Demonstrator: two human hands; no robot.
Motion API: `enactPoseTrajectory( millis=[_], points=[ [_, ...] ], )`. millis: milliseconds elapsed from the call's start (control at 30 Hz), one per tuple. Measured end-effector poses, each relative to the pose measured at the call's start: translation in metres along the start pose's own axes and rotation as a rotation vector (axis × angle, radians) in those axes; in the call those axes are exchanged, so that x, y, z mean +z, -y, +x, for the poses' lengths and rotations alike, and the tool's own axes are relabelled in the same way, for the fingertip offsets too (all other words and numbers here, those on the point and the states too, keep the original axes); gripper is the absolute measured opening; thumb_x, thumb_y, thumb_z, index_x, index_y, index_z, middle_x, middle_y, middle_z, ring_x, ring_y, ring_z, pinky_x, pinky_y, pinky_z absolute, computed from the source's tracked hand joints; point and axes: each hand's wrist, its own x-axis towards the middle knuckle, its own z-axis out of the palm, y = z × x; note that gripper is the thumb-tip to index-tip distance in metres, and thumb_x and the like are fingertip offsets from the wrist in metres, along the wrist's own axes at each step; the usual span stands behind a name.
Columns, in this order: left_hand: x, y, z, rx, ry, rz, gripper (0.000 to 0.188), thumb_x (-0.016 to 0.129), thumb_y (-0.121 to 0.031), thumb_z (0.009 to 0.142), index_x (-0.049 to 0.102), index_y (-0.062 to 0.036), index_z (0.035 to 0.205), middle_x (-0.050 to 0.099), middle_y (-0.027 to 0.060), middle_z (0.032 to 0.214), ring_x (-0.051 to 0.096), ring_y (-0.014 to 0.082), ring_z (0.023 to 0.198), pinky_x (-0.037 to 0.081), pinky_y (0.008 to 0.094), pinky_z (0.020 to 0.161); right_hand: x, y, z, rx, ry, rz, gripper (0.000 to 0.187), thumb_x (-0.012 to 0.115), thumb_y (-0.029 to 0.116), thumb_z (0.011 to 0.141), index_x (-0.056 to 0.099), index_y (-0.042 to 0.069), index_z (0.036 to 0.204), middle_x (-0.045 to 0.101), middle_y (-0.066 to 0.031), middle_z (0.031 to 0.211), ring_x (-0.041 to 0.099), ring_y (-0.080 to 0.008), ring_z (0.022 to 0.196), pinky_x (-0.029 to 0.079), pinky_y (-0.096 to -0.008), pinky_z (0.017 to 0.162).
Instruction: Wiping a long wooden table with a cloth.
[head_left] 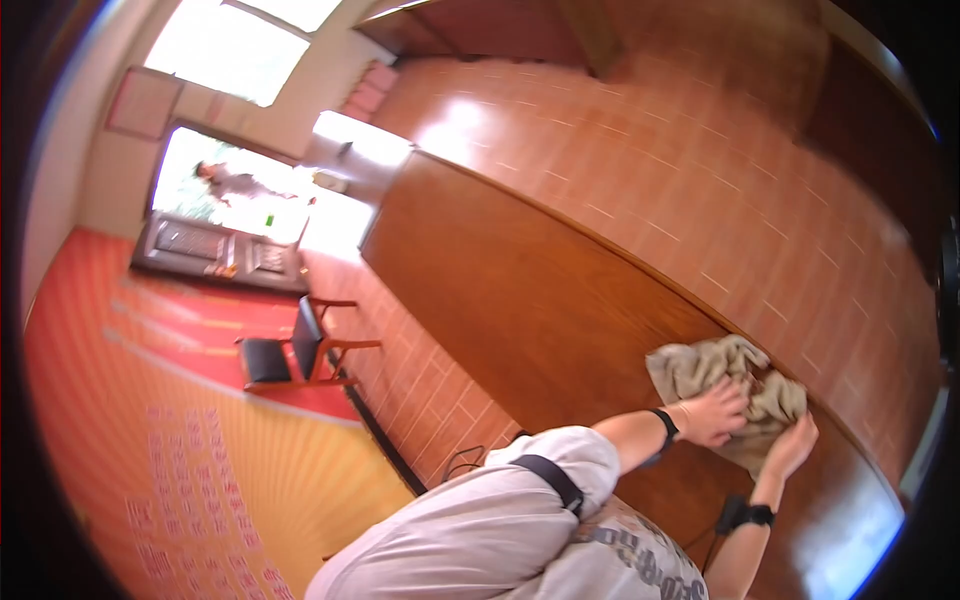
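Crumpled beige cloth [695, 368] at 4 o'clock in view, on brown wooden table [500, 270] by its long edge. Left hand [714, 412] lies over cloth's 7 o'clock side, fingers bent; can't tell if gripping. Right hand [795, 447], at cloth's 5 o'clock, grips its rim. Black-seated wooden chair [264, 362], 9 o'clock.

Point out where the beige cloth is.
In the head view, the beige cloth lies at the right, on the brown table near its edge, the left hand on it and the right hand at its right end.
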Motion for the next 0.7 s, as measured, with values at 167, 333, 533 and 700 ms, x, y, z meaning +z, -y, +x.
enactPoseTrajectory(
  millis=[167, 333, 533, 700],
  points=[
    [0.015, 0.002, -0.003, 0.008, -0.002, 0.062, 0.041, 0.061, -0.035, 0.071, 0.056, -0.01, 0.103, 0.043, 0.0183, 0.126, 0.035, 0.0389, 0.121, 0.02, 0.0579, 0.102, 0.029, -0.029, 0.009, 0.013, -0.042, -0.05, 0.031, 0.047, 0.002, 0.085, 0.051, -0.004, 0.115, 0.054, -0.0169, 0.118, 0.048, -0.0331, 0.11, 0.039, -0.042, 0.094],
    [0.011, 0.011, -0.003, 0.004, 0.007, 0.099, 0.041, 0.06, -0.036, 0.072, 0.055, -0.0098, 0.103, 0.043, 0.0178, 0.127, 0.033, 0.0391, 0.122, 0.02, 0.0574, 0.103, 0.023, -0.023, 0.013, 0.001, 0.022, 0.081, 0.032, 0.044, 0.001, 0.085, 0.05, -0.005, 0.116, 0.054, -0.0193, 0.117, 0.048, -0.0348, 0.108, 0.039, -0.0428, 0.093],
    [0.008, 0.012, -0.005, -0.004, 0.01, 0.111, 0.042, 0.06, -0.037, 0.072, 0.055, -0.0095, 0.103, 0.043, 0.0166, 0.127, 0.033, 0.0386, 0.122, 0.021, 0.057, 0.102, 0.026, -0.024, 0.001, -0.079, 0.04, 0.097, 0.031, 0.044, 0.003, 0.085, 0.051, -0.006, 0.114, 0.055, -0.0208, 0.114, 0.049, -0.0356, 0.109, 0.039, -0.0428, 0.095],
    [0.012, 0.008, 0.0, 0.02, -0.027, 0.066, 0.042, 0.059, -0.035, 0.072, 0.055, -0.0088, 0.105, 0.043, 0.0166, 0.127, 0.034, 0.0386, 0.121, 0.021, 0.0569, 0.102, 0.031, -0.03, 0.018, -0.024, -0.04, -0.043, 0.031, 0.044, 0.001, 0.086, 0.052, -0.006, 0.115, 0.056, -0.0202, 0.114, 0.049, -0.0343, 0.108, 0.039, -0.0417, 0.095]
  ],
)
